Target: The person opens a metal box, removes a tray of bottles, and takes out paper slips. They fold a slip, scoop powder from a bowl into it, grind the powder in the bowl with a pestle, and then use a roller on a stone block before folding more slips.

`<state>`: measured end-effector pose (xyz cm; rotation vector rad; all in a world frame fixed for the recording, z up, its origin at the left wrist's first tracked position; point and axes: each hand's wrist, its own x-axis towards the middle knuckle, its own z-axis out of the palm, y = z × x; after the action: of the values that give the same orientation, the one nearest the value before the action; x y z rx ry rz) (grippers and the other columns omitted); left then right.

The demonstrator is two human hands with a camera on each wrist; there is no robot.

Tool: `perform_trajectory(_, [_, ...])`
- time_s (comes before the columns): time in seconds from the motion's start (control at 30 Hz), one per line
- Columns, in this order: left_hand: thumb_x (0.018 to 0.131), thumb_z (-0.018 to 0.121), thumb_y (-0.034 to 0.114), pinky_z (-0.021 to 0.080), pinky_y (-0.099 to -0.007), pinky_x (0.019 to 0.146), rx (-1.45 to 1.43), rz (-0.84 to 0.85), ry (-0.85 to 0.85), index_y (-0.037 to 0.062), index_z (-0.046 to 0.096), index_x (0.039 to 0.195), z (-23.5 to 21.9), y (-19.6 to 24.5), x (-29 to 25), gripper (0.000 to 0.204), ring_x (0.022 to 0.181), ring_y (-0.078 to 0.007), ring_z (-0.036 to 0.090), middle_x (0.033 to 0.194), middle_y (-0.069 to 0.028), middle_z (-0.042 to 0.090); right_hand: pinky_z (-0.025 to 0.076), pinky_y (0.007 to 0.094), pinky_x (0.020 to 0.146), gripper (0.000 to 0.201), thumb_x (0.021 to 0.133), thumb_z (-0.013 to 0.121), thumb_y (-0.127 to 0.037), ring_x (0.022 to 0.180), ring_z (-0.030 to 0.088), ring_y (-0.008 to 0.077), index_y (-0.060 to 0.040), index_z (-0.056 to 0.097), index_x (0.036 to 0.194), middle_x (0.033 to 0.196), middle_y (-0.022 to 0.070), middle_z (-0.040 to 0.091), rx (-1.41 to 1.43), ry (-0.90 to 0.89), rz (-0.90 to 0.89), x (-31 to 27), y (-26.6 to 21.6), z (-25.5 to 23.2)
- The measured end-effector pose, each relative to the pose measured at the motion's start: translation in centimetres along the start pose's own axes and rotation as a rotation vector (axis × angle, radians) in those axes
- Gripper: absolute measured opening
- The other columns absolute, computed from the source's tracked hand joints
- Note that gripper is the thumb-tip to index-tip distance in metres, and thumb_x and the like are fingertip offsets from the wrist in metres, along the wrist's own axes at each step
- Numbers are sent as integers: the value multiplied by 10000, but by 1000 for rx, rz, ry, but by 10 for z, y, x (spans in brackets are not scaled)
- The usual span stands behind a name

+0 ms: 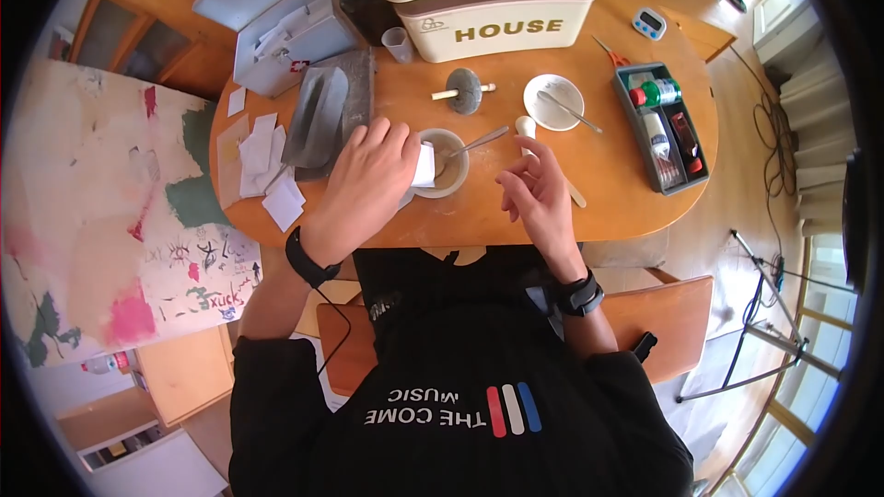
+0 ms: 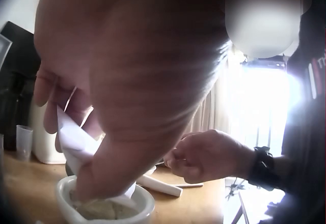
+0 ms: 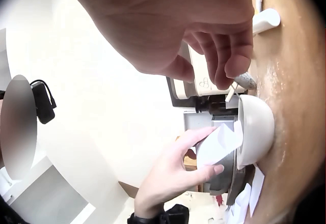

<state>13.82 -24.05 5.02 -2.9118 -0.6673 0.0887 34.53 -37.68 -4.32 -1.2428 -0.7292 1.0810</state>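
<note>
My left hand (image 1: 364, 179) grips a folded piece of white paper (image 3: 219, 145) between thumb and fingers. The paper tilts down to the rim of a white bowl (image 3: 259, 132), which holds a pale, greyish powder (image 2: 102, 210). A metal spoon (image 1: 483, 139) leans in this bowl, its handle pointing toward the right side. To the right of the bowl hovers my right hand (image 1: 541, 198), fingers loosely bent and nothing held. Beneath and beside its fingers lies a white pestle (image 1: 525, 127) on the table.
Behind the bowl are a grinding wheel with a wooden rod (image 1: 465, 92), a second white bowl (image 1: 578, 92) with a spoon, and a cream HOUSE box (image 1: 502, 37). Loose white papers (image 1: 262, 156) and a grey grooved trough (image 1: 318, 115) lie left; a grey tray of bottles (image 1: 686, 179) stands right.
</note>
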Motion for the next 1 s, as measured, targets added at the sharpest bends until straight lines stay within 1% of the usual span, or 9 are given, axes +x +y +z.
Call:
perform_trajectory(0.17, [840,608,-22,444,-361,880,190,81,-106,-33,634,1205,-11,14,24,366,1020,-259,541,1029,-96,573,462,232,544,538,992,653,-50,710,624,102,13,438,1481,951,74,625,36,0,21,-4,7,-12])
perform_trajectory(0.27, [814,617,-34,435,-356,859,215,98,-90,-28,637,1186,-14,18,30,372,1002,-257,536,1020,-89,570,466,240,539,531,989,653,-51,704,625,102,29,444,1471,942,76,623,80,-12,2,-3,17,-12])
perform_trajectory(0.37, [814,652,32,446,-341,821,299,154,-3,9,674,1010,-13,20,34,199,958,-226,557,932,-72,567,458,246,508,531,989,656,-62,660,616,103,41,446,1466,919,78,620,117,-20,28,5,17,-7])
perform_trajectory(0.53, [794,657,2,447,-355,846,205,106,-20,-1,669,1070,-18,18,30,277,993,-244,559,972,-82,584,432,253,455,522,990,674,-95,554,587,103,48,473,1450,798,59,615,150,-62,117,33,13,9])
perform_trajectory(0.63, [758,723,4,437,-375,884,171,50,-90,-26,647,1205,-18,12,23,454,1045,-264,547,1053,-91,588,451,267,476,384,988,694,-120,537,593,102,58,606,1316,766,71,661,102,-64,74,51,23,23])
perform_trajectory(0.73, [750,756,16,430,-384,900,138,-1,-114,-35,639,1262,-13,6,12,527,1070,-274,539,1091,-93,588,498,301,536,231,983,694,-115,600,649,138,42,707,1152,817,114,726,-70,-65,-33,56,38,30])
perform_trajectory(0.83, [756,757,24,428,-381,896,107,-35,-102,-31,642,1256,-6,3,1,516,1074,-274,536,1092,-92,587,547,345,628,137,964,691,-62,681,698,228,21,737,1063,904,149,747,-261,-91,-295,38,30,26])
perform_trajectory(0.93, [758,758,30,426,-376,882,102,-40,-80,-29,645,1238,0,0,-5,496,1059,-273,535,1081,-95,583,567,377,691,162,927,702,-2,776,714,320,6,732,1086,940,153,741,-469,-131,-575,22,17,20])
perform_trajectory(1.0, [760,756,30,425,-376,875,106,-32,-69,-27,644,1227,3,-2,-8,483,1049,-272,535,1074,-96,581,576,397,712,183,902,718,25,818,714,351,3,730,1083,975,147,739,-499,-129,-593,15,16,21])
